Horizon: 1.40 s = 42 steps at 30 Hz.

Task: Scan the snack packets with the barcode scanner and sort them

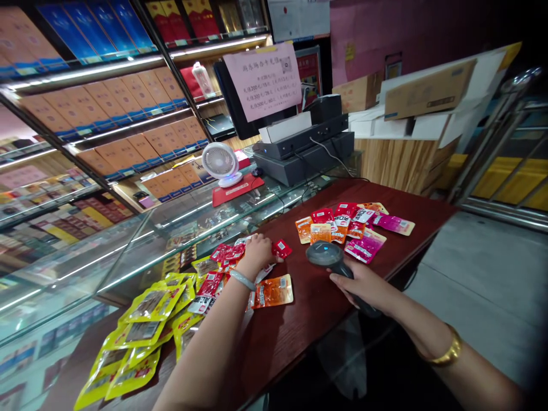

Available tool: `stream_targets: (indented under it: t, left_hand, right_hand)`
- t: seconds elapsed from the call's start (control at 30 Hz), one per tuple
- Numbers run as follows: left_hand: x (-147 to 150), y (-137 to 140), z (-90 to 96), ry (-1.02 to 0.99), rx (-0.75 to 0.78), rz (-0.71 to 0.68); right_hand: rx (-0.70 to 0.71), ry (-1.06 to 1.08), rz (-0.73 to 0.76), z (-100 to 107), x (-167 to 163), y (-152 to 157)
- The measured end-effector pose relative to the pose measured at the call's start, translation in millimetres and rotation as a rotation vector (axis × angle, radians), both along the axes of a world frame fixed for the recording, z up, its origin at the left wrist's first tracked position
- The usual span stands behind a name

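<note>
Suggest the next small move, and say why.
Probably bring the small red packet by the left thumb under the scanner: the left grip is right beside it, and the right grip holds the scanner over the table.

Glossy packets point(148, 305), plastic scanner point(329, 256)

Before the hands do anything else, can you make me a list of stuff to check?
1. Scanner held in the right hand: ok.
2. Left hand at the red packets: ok.
3. Left hand gripping one packet: cannot tell, the hand hides it.
4. Red packets kept apart from the yellow packets: not ok, the piles meet.
5. Purple packets apart from the yellow packets: ok.
6. Orange packet lying on the table: ok.
</note>
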<state>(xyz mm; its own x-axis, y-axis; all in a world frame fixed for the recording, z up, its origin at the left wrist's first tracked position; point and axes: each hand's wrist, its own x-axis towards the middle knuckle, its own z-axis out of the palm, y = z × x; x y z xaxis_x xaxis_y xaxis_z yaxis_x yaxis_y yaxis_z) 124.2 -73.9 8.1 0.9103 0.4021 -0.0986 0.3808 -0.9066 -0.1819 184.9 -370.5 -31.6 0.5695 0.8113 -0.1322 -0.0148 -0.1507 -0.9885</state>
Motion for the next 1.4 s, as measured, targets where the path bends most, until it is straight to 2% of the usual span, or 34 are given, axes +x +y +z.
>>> stream_targets:
  t: [0.17, 0.3, 0.43, 0.57, 0.63, 0.7, 0.8, 0.9, 0.97, 1.0, 1.07, 1.23, 1.3, 1.4]
  left_hand:
    - [3, -11, -5.0, -0.073, -0.026, -0.086]
    - [6, -28, -3.4, -0.124, -0.073, -0.143]
    - [8, -38, -3.1, -0.125, -0.085, -0.153]
    - [8, -39, -4.1, -0.124, -0.075, -0.150]
    - [11, -38, -5.4, -0.136, -0.125, -0.113]
    - [20, -39, -8.3, -0.204, -0.266, -0.038]
    - [44, -46, -15.3, -0.395, -0.595, 0.041]
    - [67, -55, -18.9, -0.507, -0.949, 0.001]
    - [70, -56, -14.8, -0.531, -1.046, -0.056]
    - [65, -54, -10.5, -0.523, -1.018, -0.088]
    - [47, -46, 1.3, -0.432, -0.842, -0.153]
    - [-26, -35, 27.6, 0.064, -0.302, -0.248]
    - [-48, -39, 28.0, 0.155, -0.156, -0.225]
    - [-63, -44, 20.0, 0.183, -0.049, -0.188]
  right_hand:
    - [-0.020, -0.051, 0.017, -2, -1, 2]
    - [0.001, -0.035, 0.005, 7, -2, 3]
    - [0.027, 0.000, -0.007, 12, -3, 6]
    - [0.053, -0.012, -0.026, 7, 0, 7]
    - [0.051, -0.002, -0.035, 3, 1, 6]
    - [0.053, 0.015, -0.041, 1, 2, 5]
    - [0.058, 0.027, -0.066, 1, 3, 4]
    - [0.045, 0.019, -0.081, 2, 3, 2]
    - [0.034, 0.004, -0.067, 2, 2, 1]
    - [0.027, -0.008, -0.055, 2, 2, 0]
    - [0.007, -0.038, -0.029, 0, 2, -2]
    - [-0.031, -0.053, 0.021, -5, -2, 3]
    - [-0.047, -0.030, 0.047, -4, -6, 7]
    - [-0.076, -0.029, 0.082, 1, -11, 11]
